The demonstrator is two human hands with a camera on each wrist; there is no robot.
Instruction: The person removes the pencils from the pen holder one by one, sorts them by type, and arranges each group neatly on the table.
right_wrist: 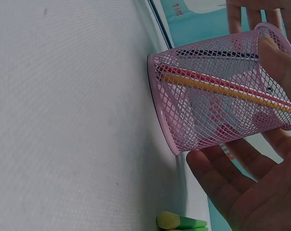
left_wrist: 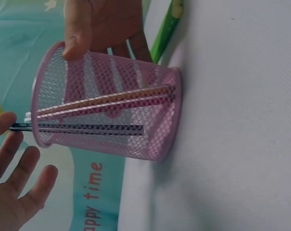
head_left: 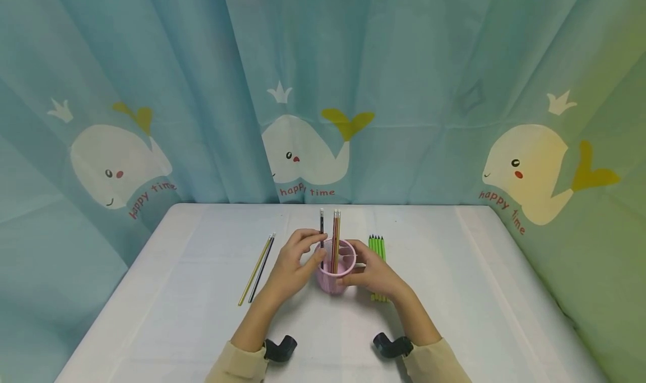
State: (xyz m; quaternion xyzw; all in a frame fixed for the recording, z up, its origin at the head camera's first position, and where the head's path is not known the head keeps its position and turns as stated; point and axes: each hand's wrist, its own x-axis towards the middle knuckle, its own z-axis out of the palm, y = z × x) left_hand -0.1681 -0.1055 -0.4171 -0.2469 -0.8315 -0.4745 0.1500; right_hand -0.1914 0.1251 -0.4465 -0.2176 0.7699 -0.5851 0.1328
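A pink mesh pencil cup [head_left: 330,285] stands upright on the white table. My left hand [head_left: 295,265] pinches a black pencil [head_left: 322,224] near its upper end, between thumb and fingertip. Most of that pencil is inside the cup; in the left wrist view its lower end [left_wrist: 139,130] hangs short of the cup's base. My right hand [head_left: 375,273] grips the cup from the right, thumb at the near side by the rim and fingers round the far side. A red pencil [right_wrist: 201,76] and an orange-gold pencil [right_wrist: 208,87] lean inside, their lower ends at the base.
Left of the cup, a gold pencil [head_left: 254,272] and a dark pencil [head_left: 262,269] lie on the table [head_left: 192,271]. Several green pencils [head_left: 377,244] lie side by side to the right, partly behind my right hand. A whale-print curtain [head_left: 414,91] hangs behind the table.
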